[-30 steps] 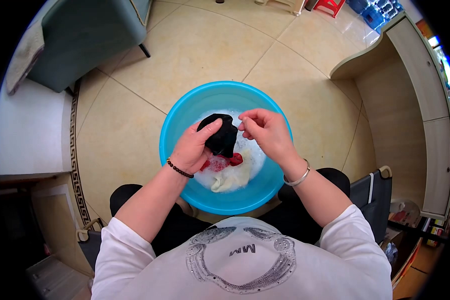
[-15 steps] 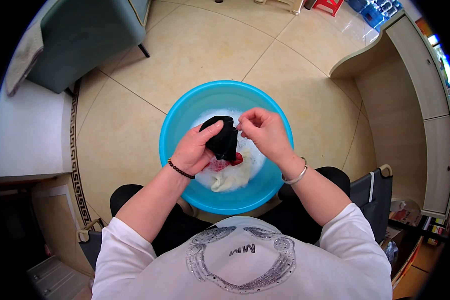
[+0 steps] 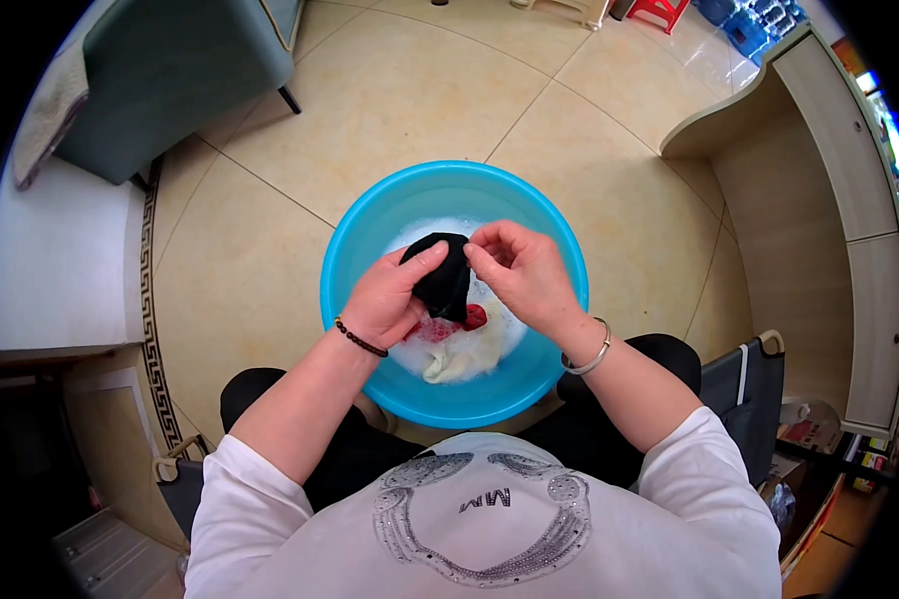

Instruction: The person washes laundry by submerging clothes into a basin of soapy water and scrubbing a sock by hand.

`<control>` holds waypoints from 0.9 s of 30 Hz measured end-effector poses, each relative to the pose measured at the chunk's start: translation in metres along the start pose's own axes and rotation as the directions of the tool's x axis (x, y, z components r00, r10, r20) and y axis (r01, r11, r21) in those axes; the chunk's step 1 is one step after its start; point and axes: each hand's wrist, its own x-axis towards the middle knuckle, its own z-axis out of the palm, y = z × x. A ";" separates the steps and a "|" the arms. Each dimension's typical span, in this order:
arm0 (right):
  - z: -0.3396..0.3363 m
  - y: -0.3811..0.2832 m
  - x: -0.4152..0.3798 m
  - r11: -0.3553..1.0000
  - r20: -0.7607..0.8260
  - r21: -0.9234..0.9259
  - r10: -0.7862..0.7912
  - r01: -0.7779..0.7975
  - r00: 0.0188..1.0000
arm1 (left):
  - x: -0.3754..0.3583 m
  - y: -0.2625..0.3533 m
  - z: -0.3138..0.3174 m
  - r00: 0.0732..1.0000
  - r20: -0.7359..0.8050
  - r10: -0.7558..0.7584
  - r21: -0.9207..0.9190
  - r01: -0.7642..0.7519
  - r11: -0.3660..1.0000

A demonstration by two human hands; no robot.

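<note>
Black cloth [image 3: 440, 280] sat in the left hand [image 3: 382, 299], thumb on top, over the blue tub [image 3: 451, 401]. The right hand [image 3: 525, 277] bent its fingers and pinched the cloth's edge.

The beige tiled floor [image 3: 390, 110] carries a blue basin [image 3: 449, 192] toward its near edge — a grey-green chair [image 3: 180, 80] stands at the far-left corner, a red stool [image 3: 659, 12] at the far edge, a wooden cabinet [image 3: 789, 200] along the right.
</note>
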 end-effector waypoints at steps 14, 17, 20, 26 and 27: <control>-0.001 0.009 0.004 0.970 0.298 0.217 0.043 -0.111 0.954 | 0.001 0.000 0.002 1.000 0.011 -0.003 -0.010 0.003 1.000; -0.007 0.010 0.008 0.977 0.276 0.061 0.182 -0.206 0.944 | 0.003 0.000 -0.007 0.988 -0.114 0.104 0.332 -0.060 0.941; -0.005 0.010 0.010 0.973 0.207 0.041 0.213 -0.226 0.955 | 0.001 0.002 0.003 0.966 -0.163 0.202 0.246 -0.158 0.956; -0.004 0.009 0.010 0.961 0.148 0.079 0.253 -0.266 0.956 | 0.007 -0.001 -0.003 0.947 -0.236 0.218 0.236 -0.162 0.958; -0.004 0.009 0.010 0.958 0.139 0.096 0.257 -0.271 0.956 | 0.006 -0.001 -0.003 0.947 -0.236 0.217 0.235 -0.161 0.958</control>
